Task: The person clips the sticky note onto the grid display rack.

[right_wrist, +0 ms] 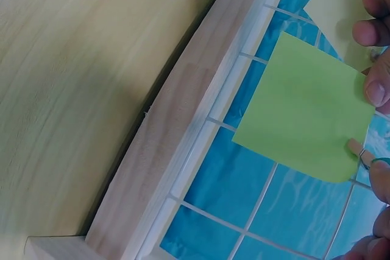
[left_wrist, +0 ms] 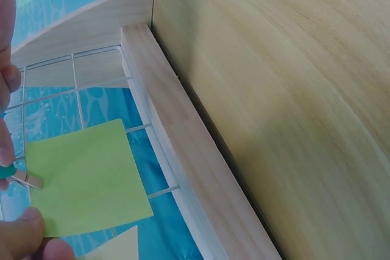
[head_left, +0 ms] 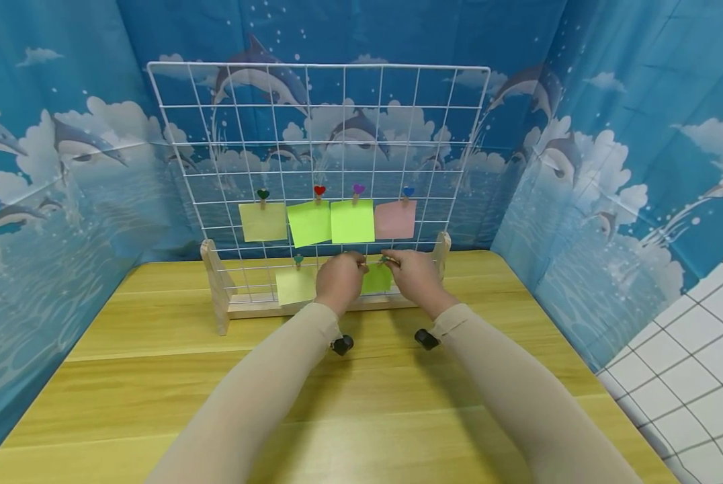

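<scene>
A green sticky note (head_left: 376, 279) hangs against the lower part of a white wire grid (head_left: 345, 124). My left hand (head_left: 340, 277) pinches one top corner of this note, seen in the left wrist view between thumb (left_wrist: 21, 235) and finger. At the other side of its top edge, my right hand (head_left: 418, 275) pinches a small wooden clothespin (right_wrist: 359, 150) with a green head; its tip lies over the note. Left of my hands, a pale yellow note (head_left: 293, 286) hangs from another clothespin (head_left: 298, 260) with a green top.
Above, pale yellow (head_left: 263, 223), two bright green (head_left: 353, 222) and pink (head_left: 395, 220) notes hang from heart-topped clothespins. The grid stands in a wooden base (head_left: 259, 309) on a wood-grain table (head_left: 361, 417). A dolphin-print curtain (head_left: 519, 168) stands behind and at both sides.
</scene>
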{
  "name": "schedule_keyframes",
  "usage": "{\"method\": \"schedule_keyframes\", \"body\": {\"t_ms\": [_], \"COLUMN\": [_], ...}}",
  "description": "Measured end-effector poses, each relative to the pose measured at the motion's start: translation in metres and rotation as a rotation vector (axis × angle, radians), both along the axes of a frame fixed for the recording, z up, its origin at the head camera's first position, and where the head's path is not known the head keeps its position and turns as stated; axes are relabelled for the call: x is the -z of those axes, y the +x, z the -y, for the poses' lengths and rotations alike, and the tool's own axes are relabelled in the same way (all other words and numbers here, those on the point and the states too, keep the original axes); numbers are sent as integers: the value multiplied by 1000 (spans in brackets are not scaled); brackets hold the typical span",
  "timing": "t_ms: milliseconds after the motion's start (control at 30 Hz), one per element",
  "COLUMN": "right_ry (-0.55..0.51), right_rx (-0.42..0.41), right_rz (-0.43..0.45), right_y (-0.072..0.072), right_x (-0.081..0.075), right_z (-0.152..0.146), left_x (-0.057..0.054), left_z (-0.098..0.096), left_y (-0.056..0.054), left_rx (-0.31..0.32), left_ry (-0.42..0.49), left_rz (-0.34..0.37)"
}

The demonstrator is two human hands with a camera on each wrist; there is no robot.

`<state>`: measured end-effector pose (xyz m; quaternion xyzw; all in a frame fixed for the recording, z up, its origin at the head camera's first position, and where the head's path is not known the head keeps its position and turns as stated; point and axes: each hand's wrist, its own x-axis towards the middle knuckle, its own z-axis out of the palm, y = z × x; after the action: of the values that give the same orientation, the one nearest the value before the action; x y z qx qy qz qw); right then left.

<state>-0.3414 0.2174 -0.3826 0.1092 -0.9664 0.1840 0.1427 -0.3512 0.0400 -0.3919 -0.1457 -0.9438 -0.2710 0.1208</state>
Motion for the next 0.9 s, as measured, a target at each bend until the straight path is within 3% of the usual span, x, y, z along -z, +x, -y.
{"method": "schedule_keyframes", "body": {"t_ms": [467,667,900], "right_ry": [-50,-86,-99], "right_rx": [-33,-59,-90], "right_rz": [21,6,-9], "right_y": [3,8,22], "right_x": [2,4,6], "right_z": [-5,-12,-19], "left_x": [-8,-11,-10], "left_z": [3,10,31], "left_y": [6,15,35], "left_rx": [14,68,172], "left_ry": [-19,-60,-124], "left_rz": [-27,-62,-92]}}
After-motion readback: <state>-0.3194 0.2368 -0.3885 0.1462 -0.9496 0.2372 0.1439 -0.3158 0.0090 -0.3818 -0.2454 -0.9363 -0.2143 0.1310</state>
